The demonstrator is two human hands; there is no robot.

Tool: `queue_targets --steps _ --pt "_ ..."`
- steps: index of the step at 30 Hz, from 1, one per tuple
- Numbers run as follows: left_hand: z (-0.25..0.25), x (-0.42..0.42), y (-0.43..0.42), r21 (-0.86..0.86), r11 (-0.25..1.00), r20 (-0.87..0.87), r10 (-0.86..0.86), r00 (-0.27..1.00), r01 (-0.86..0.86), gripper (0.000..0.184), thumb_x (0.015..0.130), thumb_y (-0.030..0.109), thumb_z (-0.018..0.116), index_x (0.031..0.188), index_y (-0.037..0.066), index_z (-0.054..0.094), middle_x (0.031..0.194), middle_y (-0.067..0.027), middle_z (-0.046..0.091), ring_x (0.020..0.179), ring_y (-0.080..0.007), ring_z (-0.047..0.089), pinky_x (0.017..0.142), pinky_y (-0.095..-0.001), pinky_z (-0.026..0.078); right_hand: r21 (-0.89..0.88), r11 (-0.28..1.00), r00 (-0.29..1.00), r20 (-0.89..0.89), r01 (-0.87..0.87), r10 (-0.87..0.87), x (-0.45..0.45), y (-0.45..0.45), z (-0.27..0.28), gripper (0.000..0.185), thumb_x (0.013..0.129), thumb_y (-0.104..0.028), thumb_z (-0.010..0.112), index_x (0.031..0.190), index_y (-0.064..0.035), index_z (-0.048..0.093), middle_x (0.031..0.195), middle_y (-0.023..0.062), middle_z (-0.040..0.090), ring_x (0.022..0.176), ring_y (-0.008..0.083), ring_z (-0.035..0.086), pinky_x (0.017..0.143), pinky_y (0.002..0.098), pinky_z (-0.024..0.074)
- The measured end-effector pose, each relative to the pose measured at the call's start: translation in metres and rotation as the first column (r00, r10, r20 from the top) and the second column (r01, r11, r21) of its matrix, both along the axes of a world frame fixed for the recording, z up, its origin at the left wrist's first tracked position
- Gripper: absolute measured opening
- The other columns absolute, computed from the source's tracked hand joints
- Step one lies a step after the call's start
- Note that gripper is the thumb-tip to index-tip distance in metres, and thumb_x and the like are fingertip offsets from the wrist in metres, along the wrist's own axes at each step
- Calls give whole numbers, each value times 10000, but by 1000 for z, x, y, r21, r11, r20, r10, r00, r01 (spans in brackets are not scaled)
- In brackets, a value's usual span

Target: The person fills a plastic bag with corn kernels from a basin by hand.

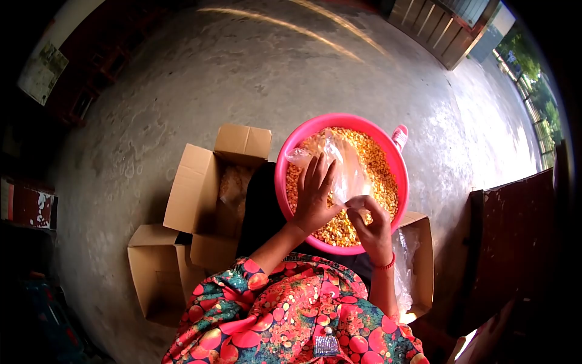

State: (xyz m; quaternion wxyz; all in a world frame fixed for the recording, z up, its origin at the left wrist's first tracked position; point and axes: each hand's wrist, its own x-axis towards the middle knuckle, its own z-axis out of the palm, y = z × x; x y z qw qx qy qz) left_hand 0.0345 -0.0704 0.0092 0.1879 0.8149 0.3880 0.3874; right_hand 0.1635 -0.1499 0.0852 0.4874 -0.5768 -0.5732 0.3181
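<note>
A clear plastic bag (348,170) lies over the corn kernels (377,159) that fill a pink basin (402,182) on my lap. My left hand (313,197) rests against the bag's near left side, its fingers stretched out and slightly apart. At the bag's near edge my right hand (373,227) is closed, thumb and forefinger pinching the thin plastic. The two hands almost meet there. What the bag holds, if anything, I cannot make out.
An open cardboard box (193,185) with filled clear bags stands left of my legs, beside another open box (154,267). To my right, a third box (424,255) holds clear plastic. Dark wooden furniture (515,242) stands farther right, and a wooden door (436,30) ahead.
</note>
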Motion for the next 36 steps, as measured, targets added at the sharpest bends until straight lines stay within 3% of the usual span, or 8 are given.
queue_targets --steps 4,6,8,9,11,15,22,36 --pt "-6 9 16 121 985 5 121 993 -120 663 797 240 616 1367 70 323 1365 -188 339 1244 -383 345 1014 -456 308 -5 960 911 314 -280 267 -33 3 -2 193 717 -20 622 901 -36 568 834 118 602 807 307 573 726 377 421" --pt "-11 7 39 211 975 188 -111 976 70 551 807 213 611 1309 83 427 1311 -157 418 1211 -339 397 998 -425 342 -25 951 845 453 -307 285 -36 3 -7 280 704 -27 637 974 -33 562 961 149 582 907 320 552 777 393 431" --pt "-24 2 51 121 992 188 -60 980 37 443 827 207 619 1234 74 508 1276 -134 462 1146 -279 476 982 -380 373 67 984 923 361 -168 133 -37 1 0 383 696 -20 643 1066 -35 546 1079 168 539 1007 336 516 850 405 429" --pt "-20 4 51 -76 985 532 -90 842 153 375 824 169 607 1179 62 548 1169 -129 533 1026 -259 531 913 -351 416 42 994 953 289 -105 88 -33 1 8 446 693 -4 638 1125 -44 533 1129 166 517 1046 346 501 900 409 417" --pt "-50 -1 66 -295 936 719 87 689 190 284 852 181 570 1096 39 601 996 -120 622 872 -232 590 817 -319 463 65 997 940 341 -39 15 -21 2 -3 443 695 4 630 1124 -54 537 1116 150 526 1041 336 508 888 414 422" --pt "-27 -8 87 -415 909 709 344 616 -31 462 949 405 386 1016 14 623 879 -130 645 828 -221 588 715 -350 459 10 980 819 550 -199 161 -19 4 -29 298 705 -47 616 999 -90 590 1114 109 535 1090 304 485 908 417 393" --pt "-52 -9 91 -397 915 660 340 670 -73 377 951 324 375 1033 54 625 885 -132 635 811 -273 582 710 -374 451 -84 918 549 779 -389 303 -23 38 -78 293 738 -180 590 1030 -189 618 1238 67 483 1239 254 374 1053 539 197" --pt "-86 -14 86 -410 898 481 365 797 -163 383 937 352 374 1034 45 581 988 -151 617 927 -314 565 778 -415 435 -204 979 498 851 20 167 59 106 -101 399 844 -303 520 1227 -190 494 1428 146 299 1349 340 204 1061 603 109"
